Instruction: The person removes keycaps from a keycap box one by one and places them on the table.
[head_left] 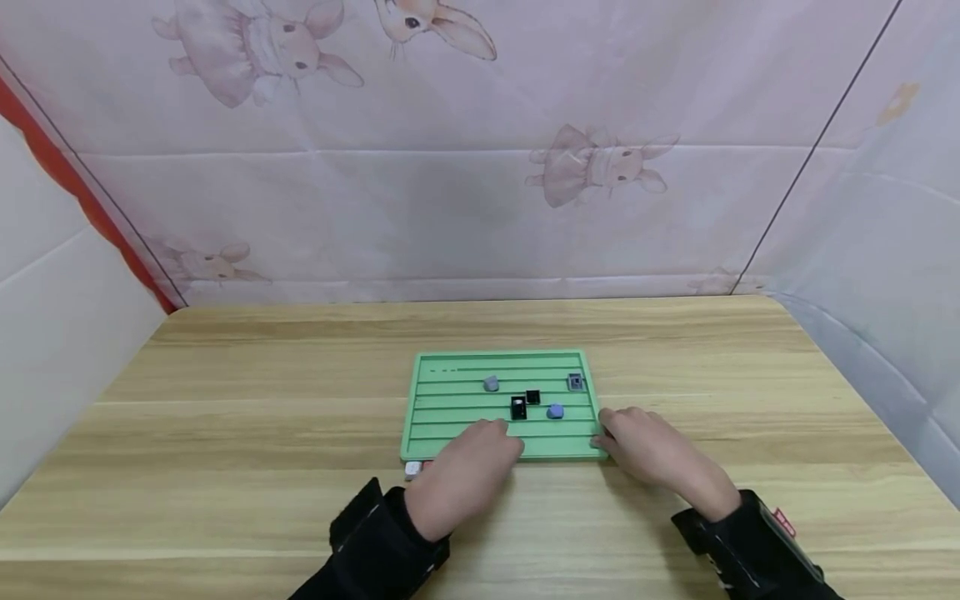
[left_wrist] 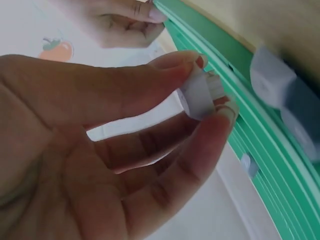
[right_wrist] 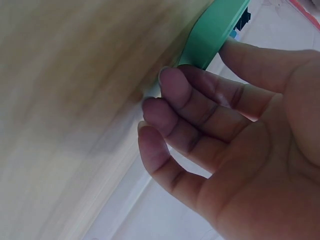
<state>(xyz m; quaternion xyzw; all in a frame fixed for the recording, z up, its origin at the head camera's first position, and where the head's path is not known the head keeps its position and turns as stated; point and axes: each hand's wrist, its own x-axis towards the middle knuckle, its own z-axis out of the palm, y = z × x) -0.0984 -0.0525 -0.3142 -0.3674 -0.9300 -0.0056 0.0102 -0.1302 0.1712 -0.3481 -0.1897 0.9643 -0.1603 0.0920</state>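
A ridged green tray (head_left: 465, 429) lies on the table. My left hand (head_left: 474, 467) is at its front edge. In the left wrist view, the thumb and fingertips pinch a small light grey keycap (left_wrist: 197, 95) just over the tray's edge. My right hand (head_left: 648, 442) grips the tray's right front corner, thumb at the rim and curled fingers below, as the right wrist view shows. On the tray lie two black keycaps, one nearer (head_left: 518, 408) and one farther (head_left: 533, 397), a blue-violet one (head_left: 555, 412) and a grey-blue one (head_left: 491, 383).
A grey square piece (head_left: 575, 382) sits near the tray's right rim. By the front left corner stands a white keycap (head_left: 412, 471) with a reddish piece (head_left: 427, 465) beside it, partly behind my left hand. Rabbit-printed cloth (head_left: 465, 208) hangs behind the wooden table (head_left: 262, 417).
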